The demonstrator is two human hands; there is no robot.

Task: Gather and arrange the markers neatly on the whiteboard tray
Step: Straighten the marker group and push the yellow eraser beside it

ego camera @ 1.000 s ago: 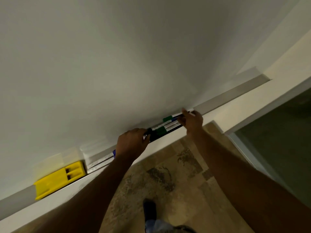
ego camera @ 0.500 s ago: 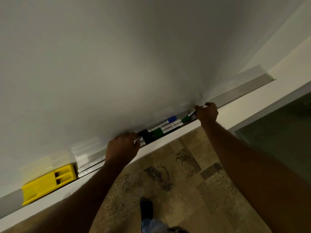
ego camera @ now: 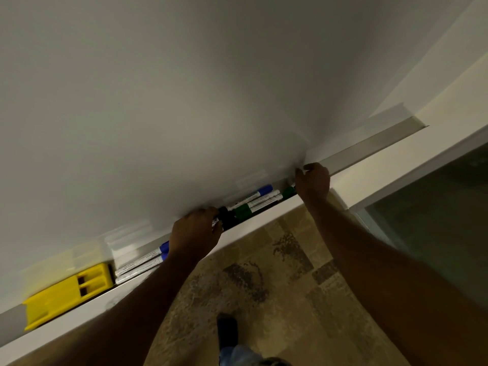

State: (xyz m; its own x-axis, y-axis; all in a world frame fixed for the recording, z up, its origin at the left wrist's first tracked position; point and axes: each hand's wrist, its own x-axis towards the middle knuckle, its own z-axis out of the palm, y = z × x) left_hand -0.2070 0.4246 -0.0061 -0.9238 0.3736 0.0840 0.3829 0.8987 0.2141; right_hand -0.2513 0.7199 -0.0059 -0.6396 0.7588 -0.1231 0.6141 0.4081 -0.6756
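1. A long, narrow grey metal whiteboard tray ran diagonally across the head view, from the lower left up to the right, beneath the plain white whiteboard.
2. The left hand rested over the middle of the tray with its fingers curled down onto a cluster of markers; whether it actually pinched one could not be told, since the fingertips were hidden behind the knuckles.
3. Just right of that hand lay a black marker cap, touching a green-capped white marker that lay along the tray.
4. Behind the green one, against the board, lay a blue-capped white marker, parallel to it.
5. The right hand sat farther right on the tray, fingers bent and loosely parted, thumb near the board's lower edge; a second green cap showed just beside its palm, and contact could not be judged.
6. Left of the left wrist, two more white markers with blue caps lay side by side in the tray.
7. Their far ends were just beside a yellow plastic whiteboard eraser block sitting in the tray's left part.
8. Below, a mottled brown tiled floor and a dark shoe were visible.
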